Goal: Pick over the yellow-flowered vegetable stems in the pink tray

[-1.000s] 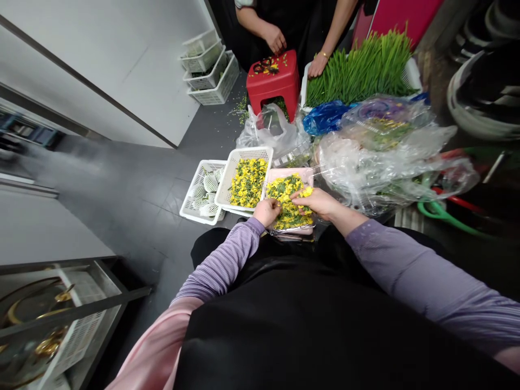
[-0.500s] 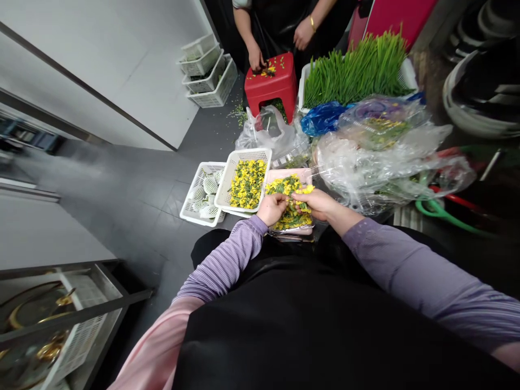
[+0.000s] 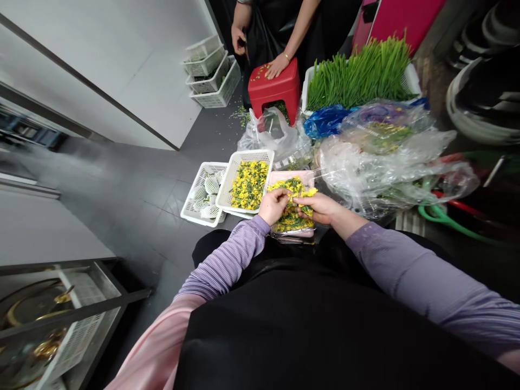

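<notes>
Yellow flowers with green stems [image 3: 291, 221] lie on a pink tray [image 3: 280, 175] in front of my body. Over them, my right hand [image 3: 319, 208] is closed on a small bunch of yellow flowers [image 3: 309, 194]. My left hand [image 3: 275, 206] meets it from the left, thumb and fingers pinched together at the bunch's edge; what sits between these fingertips is too small to make out. A white basket [image 3: 267, 157] holding more yellow flowers stands just left of the tray.
Another white basket [image 3: 184, 211] holds net-wrapped items. Ahead, a person's hand [image 3: 278, 66] rests on a red stool [image 3: 274, 89]. Plastic bags [image 3: 365, 168], green stalks [image 3: 357, 76] and green-handled scissors [image 3: 441, 215] lie right. Stacked baskets [image 3: 215, 95] stand by the wall.
My left hand has come slightly closer to the bunch in my right hand. The other person's one hand has lifted off the stool, and the other now lies flat on it.
</notes>
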`<state>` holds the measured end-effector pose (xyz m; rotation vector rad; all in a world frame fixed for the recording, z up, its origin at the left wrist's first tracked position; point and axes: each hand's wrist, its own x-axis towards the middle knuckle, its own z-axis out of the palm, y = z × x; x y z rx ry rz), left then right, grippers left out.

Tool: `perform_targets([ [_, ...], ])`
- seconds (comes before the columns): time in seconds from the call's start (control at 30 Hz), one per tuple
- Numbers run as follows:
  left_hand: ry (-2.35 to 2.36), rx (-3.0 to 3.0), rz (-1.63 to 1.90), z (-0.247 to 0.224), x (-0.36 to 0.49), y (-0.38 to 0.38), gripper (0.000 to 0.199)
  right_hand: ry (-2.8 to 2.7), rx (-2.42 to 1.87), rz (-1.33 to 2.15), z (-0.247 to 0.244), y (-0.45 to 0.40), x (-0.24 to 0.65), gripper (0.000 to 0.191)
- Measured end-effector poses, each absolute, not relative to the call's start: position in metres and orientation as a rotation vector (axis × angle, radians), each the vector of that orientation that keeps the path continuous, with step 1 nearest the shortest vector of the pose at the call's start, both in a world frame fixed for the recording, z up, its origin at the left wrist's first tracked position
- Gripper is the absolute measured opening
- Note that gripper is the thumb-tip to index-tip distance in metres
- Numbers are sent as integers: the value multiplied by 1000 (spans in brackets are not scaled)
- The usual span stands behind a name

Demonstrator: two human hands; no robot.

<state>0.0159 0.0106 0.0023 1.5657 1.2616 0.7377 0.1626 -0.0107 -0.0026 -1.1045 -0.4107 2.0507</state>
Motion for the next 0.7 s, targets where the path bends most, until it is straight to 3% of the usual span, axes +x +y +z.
perform_targets([
  [0.13, 1302, 1818, 855, 2, 17, 8, 22, -540, -1149, 1928, 0, -13, 159, 22],
  [0.4, 1187, 1119, 506, 2, 10, 5, 19, -870, -1414, 1578, -11, -4, 163, 15],
  [0.7, 1194, 1328, 445, 5, 6, 8, 12, -723, -1248, 1673, -6, -7, 161, 17],
])
